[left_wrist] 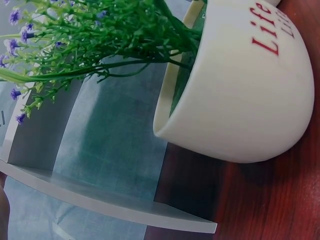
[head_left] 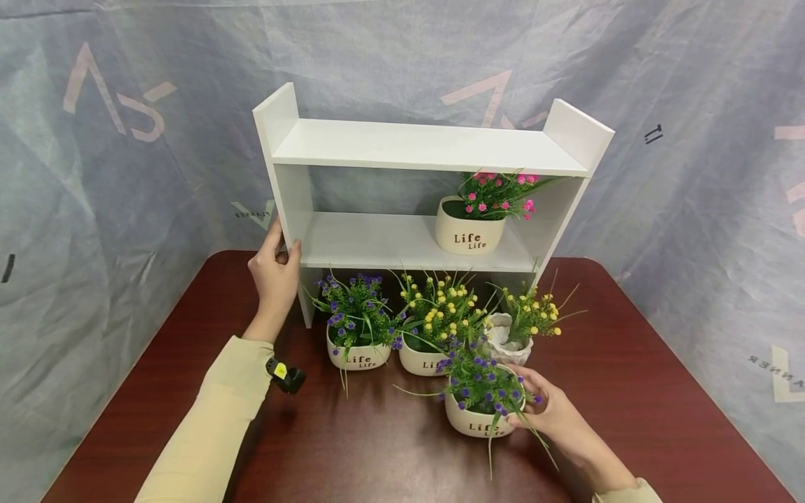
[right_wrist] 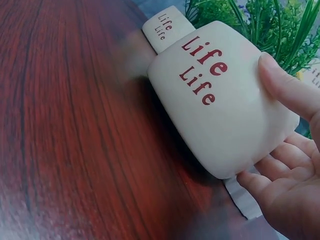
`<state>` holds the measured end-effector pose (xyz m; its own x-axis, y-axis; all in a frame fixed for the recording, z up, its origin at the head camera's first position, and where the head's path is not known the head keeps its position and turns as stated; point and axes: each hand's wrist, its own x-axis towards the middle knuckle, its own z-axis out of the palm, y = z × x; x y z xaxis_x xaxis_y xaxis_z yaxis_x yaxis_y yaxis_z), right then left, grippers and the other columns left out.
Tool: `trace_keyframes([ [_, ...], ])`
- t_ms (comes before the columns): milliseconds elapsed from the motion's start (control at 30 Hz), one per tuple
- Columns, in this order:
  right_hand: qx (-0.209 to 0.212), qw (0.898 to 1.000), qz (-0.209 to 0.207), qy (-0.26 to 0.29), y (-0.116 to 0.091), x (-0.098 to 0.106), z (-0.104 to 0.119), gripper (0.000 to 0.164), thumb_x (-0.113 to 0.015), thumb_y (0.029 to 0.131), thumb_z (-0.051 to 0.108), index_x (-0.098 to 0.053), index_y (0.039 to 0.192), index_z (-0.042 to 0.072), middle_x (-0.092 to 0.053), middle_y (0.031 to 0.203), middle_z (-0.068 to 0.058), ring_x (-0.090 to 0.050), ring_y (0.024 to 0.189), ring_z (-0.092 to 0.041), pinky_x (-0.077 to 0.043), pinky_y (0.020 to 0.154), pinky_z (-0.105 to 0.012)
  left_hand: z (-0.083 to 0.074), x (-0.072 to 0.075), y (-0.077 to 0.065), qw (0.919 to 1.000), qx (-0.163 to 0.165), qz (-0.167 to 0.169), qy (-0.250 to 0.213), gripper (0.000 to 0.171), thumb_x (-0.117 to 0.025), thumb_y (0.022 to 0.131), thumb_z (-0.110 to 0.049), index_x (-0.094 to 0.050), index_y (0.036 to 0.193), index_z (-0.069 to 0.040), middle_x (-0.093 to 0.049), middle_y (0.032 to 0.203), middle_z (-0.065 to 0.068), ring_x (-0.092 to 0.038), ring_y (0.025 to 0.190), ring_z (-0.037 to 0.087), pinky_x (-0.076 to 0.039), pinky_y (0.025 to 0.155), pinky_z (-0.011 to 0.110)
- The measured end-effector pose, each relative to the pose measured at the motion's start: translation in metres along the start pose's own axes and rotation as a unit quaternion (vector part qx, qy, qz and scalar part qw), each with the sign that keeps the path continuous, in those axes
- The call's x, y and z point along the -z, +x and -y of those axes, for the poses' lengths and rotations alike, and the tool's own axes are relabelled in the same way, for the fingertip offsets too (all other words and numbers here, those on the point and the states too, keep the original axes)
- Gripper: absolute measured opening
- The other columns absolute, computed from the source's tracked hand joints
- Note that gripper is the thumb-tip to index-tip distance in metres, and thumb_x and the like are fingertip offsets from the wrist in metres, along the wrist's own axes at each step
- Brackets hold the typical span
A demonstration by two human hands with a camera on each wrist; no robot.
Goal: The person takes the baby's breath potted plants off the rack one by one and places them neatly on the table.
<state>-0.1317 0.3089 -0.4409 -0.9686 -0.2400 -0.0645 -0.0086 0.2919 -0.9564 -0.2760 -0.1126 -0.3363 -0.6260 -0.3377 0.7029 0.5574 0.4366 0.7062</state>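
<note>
My right hand (head_left: 556, 419) grips the right end of a cream flower pot (head_left: 473, 421) with purple flowers, at the front of the group. In the right wrist view the thumb (right_wrist: 287, 87) lies on the lettered face and the other fingers are curled against the pot's end. Whether the pot touches the table I cannot tell. My left hand (head_left: 277, 272) holds the left side panel of a white two-tier shelf (head_left: 409, 143), thumb at the panel's front edge, fingers along its outer face. A pink-flowered pot (head_left: 470, 234) stands on the middle board, towards the right.
Below that board stand another purple-flowered pot (head_left: 358, 355), a yellow-flowered pot (head_left: 420, 360) and a small whitish planter (head_left: 508, 349) with yellow flowers. They stand on a dark red wooden table (head_left: 352, 447). Grey printed cloth (head_left: 390, 56) hangs behind.
</note>
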Motion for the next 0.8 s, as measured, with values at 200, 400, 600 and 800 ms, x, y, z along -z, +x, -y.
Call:
trace_keyframes([
  [200,-0.04,0.999,-0.008,-0.022,0.0004,0.0029,0.0013,0.085,-0.081,0.075,0.01,-0.037,0.148,0.008,-0.025,0.157,-0.02,-0.024,0.14,-0.044,-0.05,0.085,-0.025,-0.0001,0.0001,0.0007,0.9999,-0.012,-0.001,-0.006,0.052,-0.059,0.09,0.008,-0.05,0.14,-0.001,-0.061,0.124,0.029,-0.066,0.104,0.042,-0.044,0.071,-0.003],
  [400,-0.041,0.999,0.002,-0.035,0.0002,0.0038,0.0006,0.088,-0.082,0.076,0.012,-0.034,0.149,0.006,-0.022,0.158,-0.022,-0.019,0.142,-0.048,-0.051,0.094,-0.038,-0.001,0.0004,0.0004,0.9998,-0.016,-0.001,-0.009,0.052,-0.058,0.09,0.008,-0.05,0.14,-0.002,-0.062,0.124,0.028,-0.066,0.103,0.042,-0.045,0.073,-0.002],
  [600,-0.029,0.997,-0.001,-0.067,-0.0022,0.0018,0.005,0.087,-0.081,0.077,0.014,-0.034,0.149,0.004,-0.026,0.156,-0.025,-0.024,0.14,-0.053,-0.047,0.1,-0.057,-0.0005,-0.0004,-0.0008,0.9998,-0.019,-0.003,-0.009,0.051,-0.058,0.09,0.008,-0.051,0.139,-0.001,-0.062,0.124,0.028,-0.066,0.104,0.041,-0.046,0.074,-0.001],
  [800,-0.018,0.992,-0.007,-0.125,-0.0046,0.0009,0.0084,0.084,-0.081,0.078,0.021,-0.037,0.148,0.006,-0.033,0.153,-0.026,-0.033,0.135,-0.055,-0.05,0.095,-0.056,-0.0005,-0.0006,-0.0012,0.9996,-0.026,-0.006,-0.006,0.051,-0.058,0.09,0.009,-0.051,0.139,0.0,-0.062,0.123,0.029,-0.066,0.104,0.042,-0.045,0.073,-0.002],
])
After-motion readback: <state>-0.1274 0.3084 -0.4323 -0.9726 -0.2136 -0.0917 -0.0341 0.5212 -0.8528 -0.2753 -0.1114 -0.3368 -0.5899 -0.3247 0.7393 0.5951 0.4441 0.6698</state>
